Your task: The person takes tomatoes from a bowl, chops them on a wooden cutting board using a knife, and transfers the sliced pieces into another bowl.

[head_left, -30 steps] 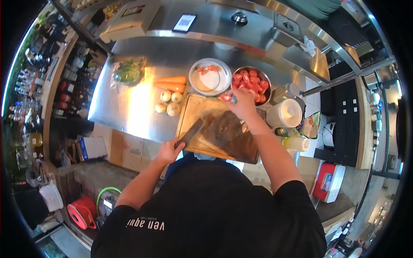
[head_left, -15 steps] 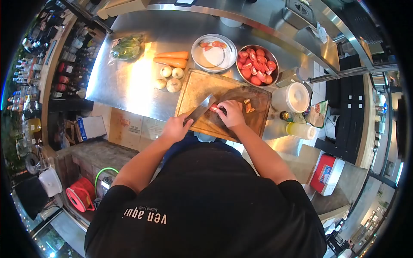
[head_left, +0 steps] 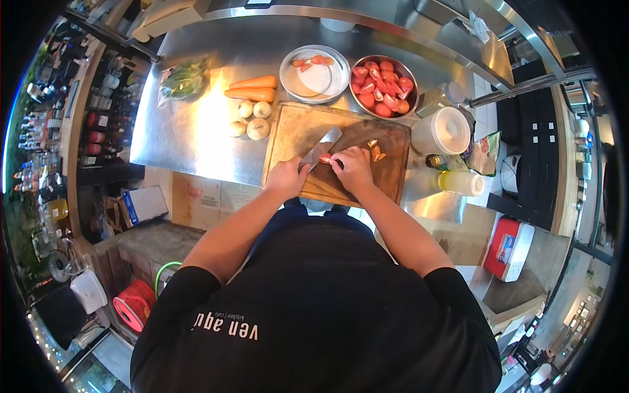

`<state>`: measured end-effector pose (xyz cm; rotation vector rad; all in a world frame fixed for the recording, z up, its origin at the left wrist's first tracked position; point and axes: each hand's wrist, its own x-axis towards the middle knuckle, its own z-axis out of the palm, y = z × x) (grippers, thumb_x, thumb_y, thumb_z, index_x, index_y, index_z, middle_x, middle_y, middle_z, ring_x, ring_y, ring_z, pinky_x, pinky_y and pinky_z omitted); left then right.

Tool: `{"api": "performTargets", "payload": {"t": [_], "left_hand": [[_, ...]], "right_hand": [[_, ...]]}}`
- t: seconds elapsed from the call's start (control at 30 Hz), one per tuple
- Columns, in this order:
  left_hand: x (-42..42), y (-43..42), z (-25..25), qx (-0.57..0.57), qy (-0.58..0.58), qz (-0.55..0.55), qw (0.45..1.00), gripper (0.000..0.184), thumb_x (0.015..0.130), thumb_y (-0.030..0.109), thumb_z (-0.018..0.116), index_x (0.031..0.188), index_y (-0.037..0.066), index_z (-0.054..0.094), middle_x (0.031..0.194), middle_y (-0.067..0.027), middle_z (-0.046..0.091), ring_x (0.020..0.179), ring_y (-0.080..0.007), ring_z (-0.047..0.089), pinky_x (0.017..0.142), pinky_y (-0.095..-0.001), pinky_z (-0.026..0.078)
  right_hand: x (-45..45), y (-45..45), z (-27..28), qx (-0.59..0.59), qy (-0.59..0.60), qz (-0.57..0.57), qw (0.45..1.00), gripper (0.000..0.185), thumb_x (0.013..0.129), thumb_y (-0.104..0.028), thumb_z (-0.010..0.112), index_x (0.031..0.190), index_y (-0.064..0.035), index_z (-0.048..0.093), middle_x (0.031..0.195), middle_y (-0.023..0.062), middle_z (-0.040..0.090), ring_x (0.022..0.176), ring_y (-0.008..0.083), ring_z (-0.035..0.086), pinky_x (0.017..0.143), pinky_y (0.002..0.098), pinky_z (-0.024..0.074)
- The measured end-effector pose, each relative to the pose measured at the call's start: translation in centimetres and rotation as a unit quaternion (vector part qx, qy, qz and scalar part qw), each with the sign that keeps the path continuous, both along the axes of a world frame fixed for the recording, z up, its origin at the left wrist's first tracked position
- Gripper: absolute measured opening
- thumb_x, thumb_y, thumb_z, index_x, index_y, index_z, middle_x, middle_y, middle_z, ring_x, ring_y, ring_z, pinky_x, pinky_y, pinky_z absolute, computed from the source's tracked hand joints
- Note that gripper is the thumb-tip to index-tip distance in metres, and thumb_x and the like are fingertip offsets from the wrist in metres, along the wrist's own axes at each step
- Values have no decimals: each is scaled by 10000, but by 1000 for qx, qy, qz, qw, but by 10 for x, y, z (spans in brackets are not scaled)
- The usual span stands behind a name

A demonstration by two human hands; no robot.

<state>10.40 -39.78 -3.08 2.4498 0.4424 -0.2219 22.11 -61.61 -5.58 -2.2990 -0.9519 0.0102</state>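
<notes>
A steel table (head_left: 157,144) spreads across the upper middle of the frame, and on its near edge, at the centre, lies a wooden cutting board (head_left: 285,134), slightly askew. Above the board sit a pale round bowl (head_left: 287,86) with a few red pieces inside and, to its right, a metal bowl (head_left: 416,92) full of cut tomatoes (head_left: 385,85). A lidded tub (head_left: 450,130) stands right of the board, with a bottle of yellow liquid (head_left: 460,183) just below it. Bagged greens (head_left: 183,81) lie at the upper left of the table; orange carrots (head_left: 251,88) lie between them and the pale bowl. The left hand (head_left: 286,178), at the board's lower left, is closed around the handle of a knife (head_left: 322,148), whose blade points up and to the right over the board. The right hand (head_left: 352,169) is partly closed, fingers curled, its fingertips on a small tomato piece (head_left: 325,159) beside the blade, near the board's middle. Four onions (head_left: 249,119) are grouped below the carrots. Small orange-brown scraps (head_left: 376,151) lie on the board, right of the right hand.
</notes>
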Motion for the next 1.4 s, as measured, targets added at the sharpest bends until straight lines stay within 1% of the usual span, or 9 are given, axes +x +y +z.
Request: {"api": "performTargets", "payload": {"t": [0.13,0.43,0.6,0.87,0.93,1.13,1.2,1.33,1.4], "left_hand": [[7,-9,16,7,72,-18,997,345,1065,388,709,1125,49,735,954,-254,792,930,-500,760,845,-600,601],[-62,16,2,2,45,-67,997,321,1075,359,706,1072,41,748,915,-257,772,890,-502,749,801,-587,595],[-92,33,15,-37,56,-68,995,333,1061,358,724,1056,28,770,926,-250,777,907,-492,752,810,-566,597],[-114,56,11,-68,72,-32,995,377,1045,421,730,1092,55,806,935,-269,774,923,-498,750,841,-563,596],[-113,58,19,-57,84,5,995,365,1048,378,748,1058,15,783,857,-256,746,833,-475,743,757,-526,576],[-112,68,17,-72,12,37,997,357,1058,359,752,1048,3,773,810,-253,718,778,-461,725,720,-514,561],[-107,70,22,-77,12,44,996,348,1058,348,754,1042,1,771,804,-250,713,773,-461,718,715,-514,557],[-102,75,20,-67,3,48,997,332,1056,323,764,1025,-8,763,788,-242,700,757,-451,705,696,-512,541],[-102,77,21,-64,-24,45,997,334,1057,321,763,1018,-11,760,782,-241,697,751,-445,703,695,-512,538]], "right_hand": [[-1,-4,-1,12,-8,6,1000,71,934,-228,816,924,-159,805,936,-2,781,1054,250,679,992,448,434],[-3,-2,-9,-19,-3,-8,1000,106,897,-220,823,978,-154,807,950,9,771,1070,282,676,1001,478,450],[1,9,8,2,-25,-7,1000,269,870,-189,768,1138,-189,744,1163,2,742,1151,291,645,992,497,459],[27,-15,4,-74,-21,46,996,143,857,-219,762,999,-204,773,1123,-14,731,1112,280,632,975,489,462],[38,-28,11,-123,-44,5,991,141,861,-226,762,1000,-210,780,1113,-14,735,1112,273,633,985,495,456],[47,-34,27,-163,-121,-88,975,509,841,-204,756,1348,-168,726,1290,72,689,1189,347,630,1076,515,444],[38,-12,33,-113,-30,60,991,543,827,-227,788,1360,-158,708,1325,98,668,1202,359,632,1075,523,481],[13,37,25,-53,51,120,990,424,814,-192,824,1217,-117,718,1200,115,674,1169,373,652,990,500,564],[15,52,15,-139,139,144,970,291,806,-173,835,1055,-88,711,1125,123,673,1103,358,683,965,473,581]]}}
